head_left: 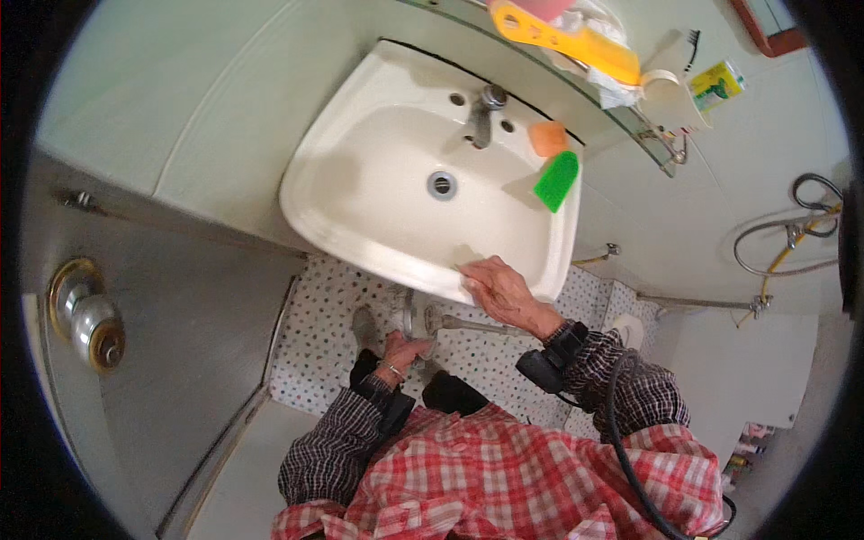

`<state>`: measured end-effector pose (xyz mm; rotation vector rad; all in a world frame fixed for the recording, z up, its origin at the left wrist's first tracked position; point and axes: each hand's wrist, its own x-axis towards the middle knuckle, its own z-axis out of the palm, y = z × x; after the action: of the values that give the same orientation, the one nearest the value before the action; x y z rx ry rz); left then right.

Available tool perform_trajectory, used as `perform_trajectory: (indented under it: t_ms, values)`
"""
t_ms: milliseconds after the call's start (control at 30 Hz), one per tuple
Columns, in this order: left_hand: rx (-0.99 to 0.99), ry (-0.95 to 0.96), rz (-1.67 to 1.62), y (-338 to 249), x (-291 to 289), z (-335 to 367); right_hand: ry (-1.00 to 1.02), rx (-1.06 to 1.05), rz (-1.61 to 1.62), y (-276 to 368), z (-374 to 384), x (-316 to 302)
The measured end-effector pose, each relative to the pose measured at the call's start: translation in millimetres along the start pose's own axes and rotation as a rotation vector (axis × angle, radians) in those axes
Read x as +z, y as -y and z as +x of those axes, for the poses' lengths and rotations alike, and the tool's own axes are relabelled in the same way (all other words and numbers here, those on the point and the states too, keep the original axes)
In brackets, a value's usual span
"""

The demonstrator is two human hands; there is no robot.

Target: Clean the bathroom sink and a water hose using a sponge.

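Note:
My right hand (504, 292) rests at the front rim of a white washbasin (310, 211), its fingers curled over the edge. Lower down, beneath the front of the basin, my left hand (405, 349) is closed near the drain pipe (477, 325); what its fingers hold, if anything, is too small to make out. A metal tap (486, 115) stands at the back of the basin, and the drain (442, 185) is uncovered. On the right side of the basin lie a green scrub pad (556, 181) and an orange piece (547, 139), perhaps soap or sponge.
Above the basin, a glass shelf (531, 56) carries a yellow-handled item (571, 42), a white cup (670, 101) and a toothbrush (692, 49). A door with a round knob (97, 335) is on the left. Hoses (792, 238) hang at the right. The floor (310, 346) is dotted.

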<state>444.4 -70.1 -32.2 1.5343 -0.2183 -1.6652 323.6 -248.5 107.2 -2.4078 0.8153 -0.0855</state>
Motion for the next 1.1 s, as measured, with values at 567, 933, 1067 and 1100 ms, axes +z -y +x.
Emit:
perform_trajectory:
  t_ms: [567,933,1067,1100]
  values:
    - [-0.037,0.079,-0.059,17,12,-2,0.049,-0.224,-1.336,-100,43,-26]
    - [-0.017,0.105,-0.143,59,-4,7,0.209,-0.398,-1.066,-82,42,-17]
    - [0.033,0.055,0.061,35,-1,0,0.288,-0.227,-1.601,-102,82,-8]
    - [0.075,0.027,0.026,41,-3,0,0.355,-0.165,-1.629,-84,94,-8]
